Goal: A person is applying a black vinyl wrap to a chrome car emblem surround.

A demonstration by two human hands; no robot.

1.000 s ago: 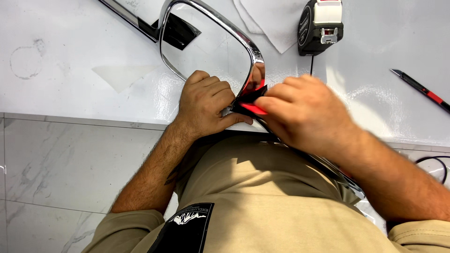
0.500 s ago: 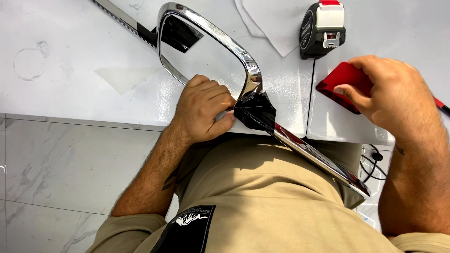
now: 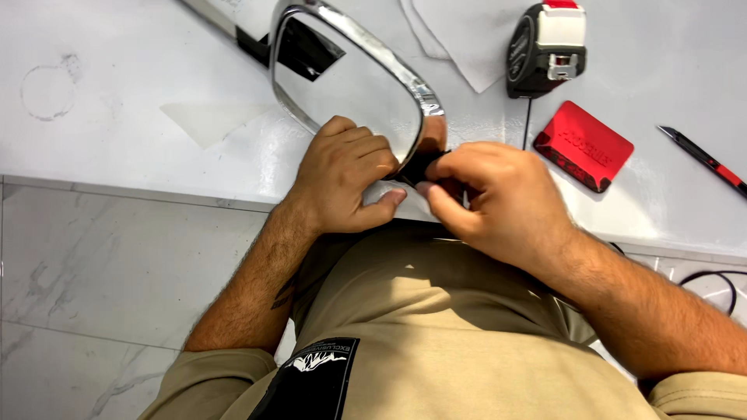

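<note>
Chrome trim [image 3: 354,47] — 1 piece, 2 hands [image 3: 350,175] gripping.

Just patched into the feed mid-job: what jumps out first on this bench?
Both hands meet at the bench's near edge: the left hand and right hand pinch the black base of a chrome mirror that leans away from them. Right of them lie a red scraper and, farther back, a tape measure.

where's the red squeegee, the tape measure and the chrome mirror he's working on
red squeegee [image 3: 585,145]: head view, middle of its flat red face.
tape measure [image 3: 546,50]: head view, centre of the black and grey case.
chrome mirror [image 3: 342,85]: head view, on the glass inside the chrome rim.
</note>
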